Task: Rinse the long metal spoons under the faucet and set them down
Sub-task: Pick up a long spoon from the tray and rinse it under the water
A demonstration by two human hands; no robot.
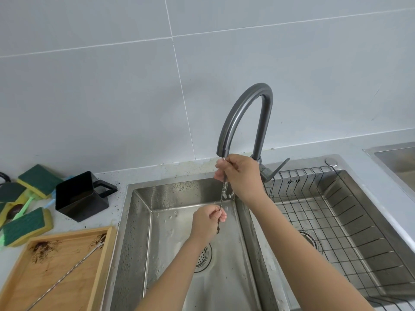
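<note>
head view: spoon held near-vertical under faucet, right hand gripping top, left hand pinching lower end; second spoon left on tray, nearer left hand.

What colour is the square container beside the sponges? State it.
Black; the square container shows plainly in the head view.

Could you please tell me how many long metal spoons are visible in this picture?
2. One spoon is held by both hands under the faucet over the left sink basin; the other spoon lies diagonally on the wooden tray. Others may be hidden.
</note>
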